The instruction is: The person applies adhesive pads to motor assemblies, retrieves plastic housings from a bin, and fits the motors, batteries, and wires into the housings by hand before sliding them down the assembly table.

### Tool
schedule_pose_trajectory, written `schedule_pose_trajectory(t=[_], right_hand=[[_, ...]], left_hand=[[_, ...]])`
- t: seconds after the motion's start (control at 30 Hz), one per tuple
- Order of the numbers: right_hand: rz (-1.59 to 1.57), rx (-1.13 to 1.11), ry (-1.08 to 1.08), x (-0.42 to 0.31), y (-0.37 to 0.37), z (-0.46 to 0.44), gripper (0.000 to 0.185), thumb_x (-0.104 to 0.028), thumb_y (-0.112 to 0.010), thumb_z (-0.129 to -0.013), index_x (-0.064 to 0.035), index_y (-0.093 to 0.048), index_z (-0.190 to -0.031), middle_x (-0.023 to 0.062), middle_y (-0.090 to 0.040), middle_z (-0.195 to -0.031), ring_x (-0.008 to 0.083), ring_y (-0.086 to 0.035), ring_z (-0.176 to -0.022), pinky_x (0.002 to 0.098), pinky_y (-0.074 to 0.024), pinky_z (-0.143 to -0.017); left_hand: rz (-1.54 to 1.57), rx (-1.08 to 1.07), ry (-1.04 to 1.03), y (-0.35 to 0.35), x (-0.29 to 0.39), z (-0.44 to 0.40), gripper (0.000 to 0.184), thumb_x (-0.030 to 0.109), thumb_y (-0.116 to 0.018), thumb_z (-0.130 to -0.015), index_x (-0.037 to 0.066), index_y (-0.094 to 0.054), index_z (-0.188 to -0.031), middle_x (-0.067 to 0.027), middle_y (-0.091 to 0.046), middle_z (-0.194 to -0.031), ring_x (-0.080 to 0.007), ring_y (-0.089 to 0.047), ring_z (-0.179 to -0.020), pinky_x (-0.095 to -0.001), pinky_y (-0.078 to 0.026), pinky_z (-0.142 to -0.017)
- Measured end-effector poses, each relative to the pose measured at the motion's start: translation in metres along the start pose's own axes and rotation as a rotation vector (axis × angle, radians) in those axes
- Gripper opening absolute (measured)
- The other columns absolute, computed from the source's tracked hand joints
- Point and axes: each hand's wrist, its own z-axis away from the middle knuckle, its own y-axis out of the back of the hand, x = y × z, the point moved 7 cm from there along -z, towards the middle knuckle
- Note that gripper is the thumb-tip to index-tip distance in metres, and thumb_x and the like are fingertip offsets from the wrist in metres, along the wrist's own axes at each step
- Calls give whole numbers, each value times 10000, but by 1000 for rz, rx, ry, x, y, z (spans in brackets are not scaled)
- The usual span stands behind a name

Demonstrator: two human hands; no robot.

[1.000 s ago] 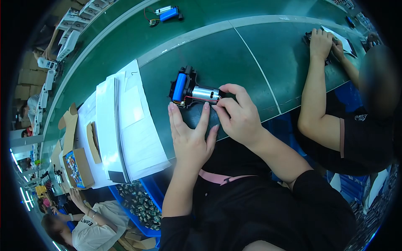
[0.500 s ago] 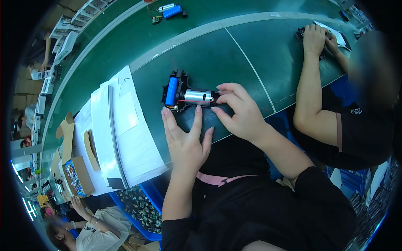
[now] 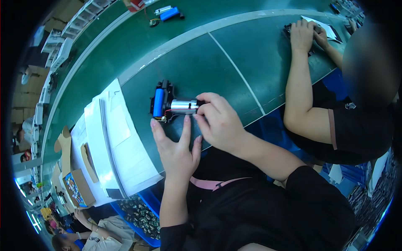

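A black plastic housing (image 3: 168,88) lies on the green work surface, holding a blue cylindrical battery (image 3: 158,102) at its left and a silver motor (image 3: 183,106) at its right. Thin red and yellow wires run along the near side. My right hand (image 3: 224,125) pinches the right end of the motor, fingertips curled over it and hiding that end. My left hand (image 3: 176,154) is open, fingers spread, with its index and middle fingertips against the housing's near edge and the thumb apart.
White papers and a folder (image 3: 100,142) lie at the left beside an open carton (image 3: 77,188). A blue bin (image 3: 140,217) of small parts sits below. Another battery (image 3: 169,14) with a motor is on the far belt. A co-worker's hands (image 3: 302,35) work at the right.
The view has shifted, so the housing and both hands appear lower and further left. The fingers of my right hand have drawn closer together at the motor's end. My left hand keeps its spread pose.
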Motion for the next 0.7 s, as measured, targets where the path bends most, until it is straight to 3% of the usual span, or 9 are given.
schedule_pose_trajectory(t=[0.23, 0.33, 0.47, 0.7], right_hand=[[16, 20, -49, 2, -3, 1, 238, -40, -792, -777, 1, -592, -901, 197, -620, -1135, 353, -649, -953, 401, -547, -796], [-118, -20, -211, 14, 4, -3, 319, -72, -811, -768, 11, -576, -967, 210, -618, -1141, 365, -652, -947, 407, -553, -786], [-69, 16, -84, 12, 3, -7, 376, -79, -786, -760, 14, -565, -1049, 192, -614, -1048, 375, -645, -913, 442, -548, -779], [-27, -44, -80, 14, -3, -11, 356, -127, -775, -783, 20, -611, -1063, 188, -645, -1007, 377, -646, -941, 435, -534, -810]], left_hand=[[-19, -9, -24, -3, 1, 0, 565, 251, -752, -866, 146, -631, -1408, -453, -178, -1549, -593, -223, -1465, -579, -283, -1177], [-22, -10, -23, -2, 2, 0, 582, 261, -759, -868, 150, -618, -1422, -451, -175, -1549, -592, -221, -1466, -579, -284, -1177], [-9, -6, -26, -2, 2, -1, 610, 270, -762, -868, 154, -596, -1443, -446, -169, -1553, -590, -223, -1466, -581, -288, -1174], [-43, -19, 4, -4, 1, 0, 615, 301, -755, -873, 137, -592, -1443, -436, -163, -1558, -592, -223, -1462, -589, -296, -1168]])
